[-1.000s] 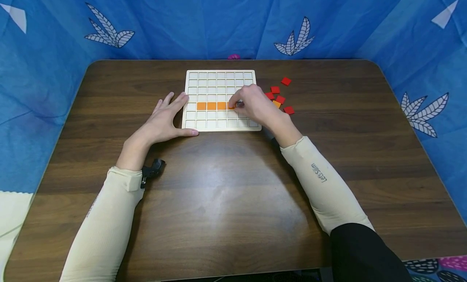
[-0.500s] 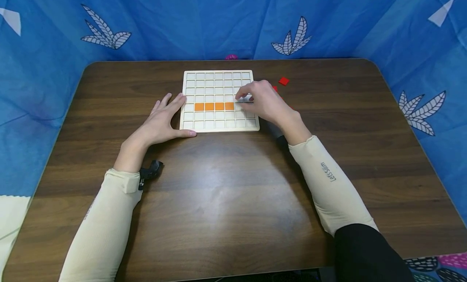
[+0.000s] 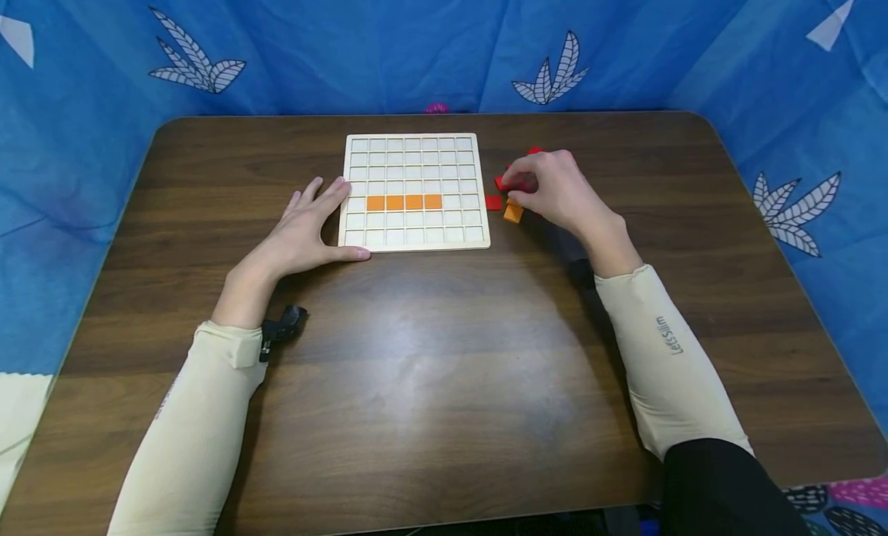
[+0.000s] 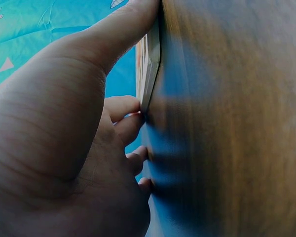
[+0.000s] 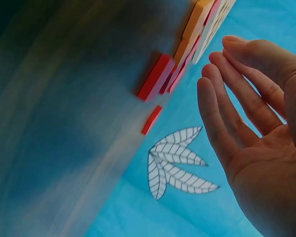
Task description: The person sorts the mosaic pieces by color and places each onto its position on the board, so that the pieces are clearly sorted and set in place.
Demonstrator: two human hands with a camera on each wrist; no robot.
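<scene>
A pale gridded board (image 3: 415, 239) lies on the table, with several orange square tiles (image 3: 395, 203) side by side in one row of its cells. My left hand (image 3: 294, 227) is spread at the board's left side, the thumb at its near left corner and the index fingertip at its left edge. In the left wrist view, fingertips (image 4: 133, 104) meet the board's edge (image 4: 151, 66). My right hand (image 3: 560, 193) hovers over loose tiles right of the board, its fingers slightly bent with nothing between them. Beneath it show red tiles (image 3: 494, 203) and orange tiles (image 3: 513, 214), partly hidden.
The brown wooden table (image 3: 416, 397) extends around the board. A blue patterned cloth (image 3: 388, 50) hangs behind and at both sides. In the right wrist view, a red tile (image 5: 151, 120) lies apart from the clustered red and orange tiles (image 5: 187, 37).
My right hand has let go of the orange tile in the row and moved right, off the board, to over the loose tiles. My left hand stays at the board's left side.
</scene>
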